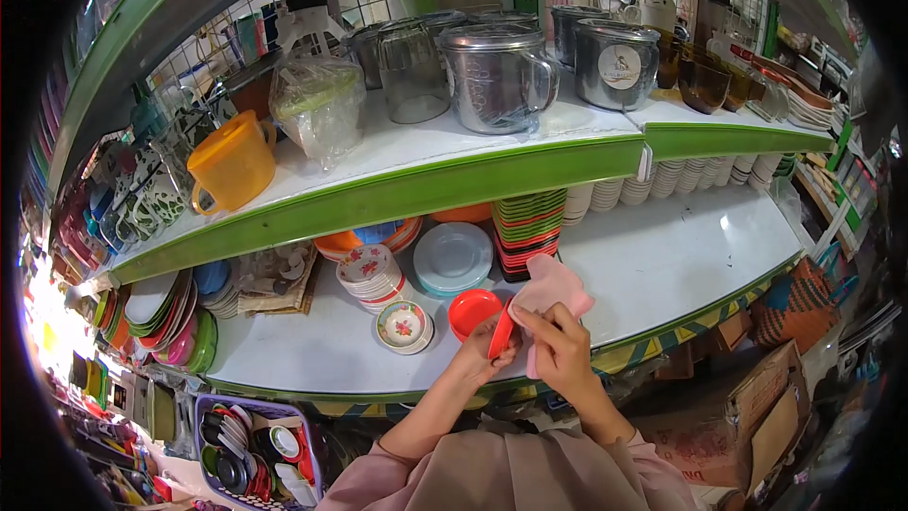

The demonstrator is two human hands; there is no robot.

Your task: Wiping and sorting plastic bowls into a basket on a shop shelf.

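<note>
My left hand (pixel 479 356) grips a small red dish (pixel 502 330), tilted on edge above the front of the lower shelf. In my right hand (pixel 560 355) is a pink cloth (pixel 546 291), which hangs beside the dish; its upper part reaches the dish's rim. Just behind my left hand, a red bowl (pixel 474 312) rests on the shelf. To its left stand a short stack of floral bowls (pixel 403 326) and a taller stack of white floral bowls (pixel 370 271). Light-blue plates (pixel 452 255) lie piled behind the red bowl.
A tall stack of green, red and black trays (pixel 528 227) stands beneath the upper shelf's green edge (pixel 397 209). Steel mugs (pixel 496 78) and an orange cup (pixel 234 163) sit above. A purple basket (pixel 252 404) of dishes is low left; a cardboard box (pixel 709 433) is low right.
</note>
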